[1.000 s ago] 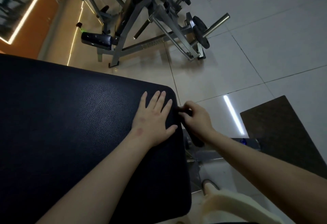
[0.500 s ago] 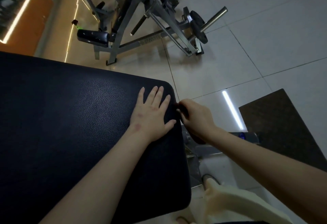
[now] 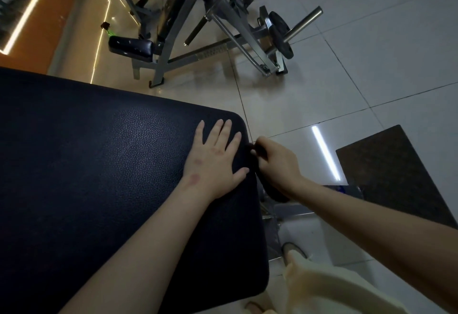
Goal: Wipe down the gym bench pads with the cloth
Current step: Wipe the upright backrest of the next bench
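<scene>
Left hand (image 3: 213, 162) flat, fingers spread, on grained bench pad (image 3: 99, 177). Right hand (image 3: 277, 162) grips dark cloth (image 3: 259, 152) at its right edge. Weight machine (image 3: 169, 48) upper centre on tiled floor (image 3: 371, 65).

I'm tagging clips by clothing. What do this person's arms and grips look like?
The left forearm and right forearm are bare, with no sleeves in view. The left grip is an ungloved hand without ring or watch, showing a few round marks on its back and wrist. The right grip is ungloved too, with no wristwear.
</scene>
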The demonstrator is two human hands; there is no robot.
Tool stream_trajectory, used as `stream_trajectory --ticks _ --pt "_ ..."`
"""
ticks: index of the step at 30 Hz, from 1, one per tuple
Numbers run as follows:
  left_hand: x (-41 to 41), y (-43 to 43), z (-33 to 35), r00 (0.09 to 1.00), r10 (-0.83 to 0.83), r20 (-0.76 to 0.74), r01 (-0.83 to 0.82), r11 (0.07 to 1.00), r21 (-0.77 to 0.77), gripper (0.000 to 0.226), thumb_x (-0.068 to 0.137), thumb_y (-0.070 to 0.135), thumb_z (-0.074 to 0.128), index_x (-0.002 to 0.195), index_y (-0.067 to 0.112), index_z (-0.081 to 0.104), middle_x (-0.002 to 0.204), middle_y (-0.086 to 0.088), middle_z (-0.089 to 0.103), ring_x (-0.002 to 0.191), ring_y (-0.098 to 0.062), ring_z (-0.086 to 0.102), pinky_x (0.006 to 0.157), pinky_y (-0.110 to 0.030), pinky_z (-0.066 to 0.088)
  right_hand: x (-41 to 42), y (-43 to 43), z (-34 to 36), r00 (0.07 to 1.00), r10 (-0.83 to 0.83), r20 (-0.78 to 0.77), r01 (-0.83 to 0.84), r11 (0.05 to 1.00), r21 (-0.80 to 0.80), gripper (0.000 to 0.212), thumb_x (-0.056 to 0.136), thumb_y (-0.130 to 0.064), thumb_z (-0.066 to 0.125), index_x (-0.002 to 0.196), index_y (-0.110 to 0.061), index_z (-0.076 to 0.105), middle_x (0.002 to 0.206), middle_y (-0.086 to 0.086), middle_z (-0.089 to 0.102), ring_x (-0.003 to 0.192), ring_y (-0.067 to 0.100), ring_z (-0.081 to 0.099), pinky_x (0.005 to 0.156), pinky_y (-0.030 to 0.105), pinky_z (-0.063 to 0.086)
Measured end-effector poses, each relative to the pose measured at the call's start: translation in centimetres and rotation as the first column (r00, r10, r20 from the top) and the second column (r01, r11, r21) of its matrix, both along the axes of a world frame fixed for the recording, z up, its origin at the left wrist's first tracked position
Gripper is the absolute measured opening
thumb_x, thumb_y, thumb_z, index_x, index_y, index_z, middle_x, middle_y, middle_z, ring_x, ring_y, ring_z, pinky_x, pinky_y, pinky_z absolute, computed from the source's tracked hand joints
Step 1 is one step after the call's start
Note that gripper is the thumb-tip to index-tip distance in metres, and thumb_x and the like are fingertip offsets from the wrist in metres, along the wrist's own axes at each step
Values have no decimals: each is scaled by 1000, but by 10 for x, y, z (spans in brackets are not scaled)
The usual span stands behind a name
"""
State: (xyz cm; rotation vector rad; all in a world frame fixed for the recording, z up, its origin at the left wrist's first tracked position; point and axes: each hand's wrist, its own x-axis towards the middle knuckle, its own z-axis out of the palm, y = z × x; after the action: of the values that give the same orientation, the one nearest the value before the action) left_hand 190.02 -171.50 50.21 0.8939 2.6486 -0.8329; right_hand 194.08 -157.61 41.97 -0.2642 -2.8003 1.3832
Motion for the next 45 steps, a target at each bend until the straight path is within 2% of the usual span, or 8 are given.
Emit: stream_trajectory --ticks 7,16,23,29,33,35,38,45 --pt "0 1 2 1000 4 8 -4 1000 -22 78 96 65 16 157 21 -5 163 -10 -17 150 -24 -17 118 -57 -9 -55 9 8 1000 2 -2 -2 999 -32 14 99 -24 49 95 -13 56 83 5 64 77 28 60 74 48 52" --pt "1 1 0 1000 2 4 -1 1000 -10 71 99 57 15 157 20 -5 163 -11 -16 150 -24 -16 119 -56 -9 22 12 5 986 162 -38 -158 984 86 12 96 -23 58 86 -22 50 81 -10 51 74 18 48 63 32 28" --pt "4 -4 2 999 -35 -8 35 999 -3 77 97 64 16 157 21 -4 164 -12 -14 151 -28 -14 119 -56 -8 1 1 14 998 54 -34 -51 995 87 2 92 -13 53 91 -12 55 85 3 62 80 29 57 67 40 43" --pt "21 -8 -1 998 -55 -4 55 998 -8 85 94 69 18 157 18 -3 163 -15 -12 150 -33 -14 118 -59 -8 80 -7 -1 987 109 -122 -96 990 104 3 92 -17 62 94 -20 63 82 -16 49 76 17 53 65 28 30" --pt "31 -9 0 999 -50 1 50 999 -10 83 95 67 18 157 15 -3 163 -15 -13 150 -33 -14 118 -58 -8 61 -4 -4 999 -53 -7 50 972 -231 7 91 -21 67 90 -28 69 89 -14 64 89 12 61 78 31 47" --pt "35 -9 0 999 -46 2 46 999 -11 82 96 66 18 157 15 -3 163 -15 -12 150 -32 -14 118 -58 -7 58 -7 -5 988 -148 43 150 853 -500 16 88 -18 71 87 -34 73 93 -10 70 95 16 66 85 36 54" --pt "40 -10 0 999 -48 8 48 999 -6 82 97 65 19 157 15 -2 163 -15 -12 150 -31 -13 118 -57 -8 78 -17 -4 965 -236 110 241 649 -721 11 88 -2 69 91 -13 73 94 5 71 95 24 68 80 30 58" --pt "51 -16 3 995 -94 41 95 995 -43 78 96 67 16 157 23 -4 162 -17 -15 150 -32 -16 118 -58 -9 86 -24 -10 970 -233 74 240 848 -473 13 88 -17 71 85 -29 67 95 -4 68 97 18 65 91 49 53"
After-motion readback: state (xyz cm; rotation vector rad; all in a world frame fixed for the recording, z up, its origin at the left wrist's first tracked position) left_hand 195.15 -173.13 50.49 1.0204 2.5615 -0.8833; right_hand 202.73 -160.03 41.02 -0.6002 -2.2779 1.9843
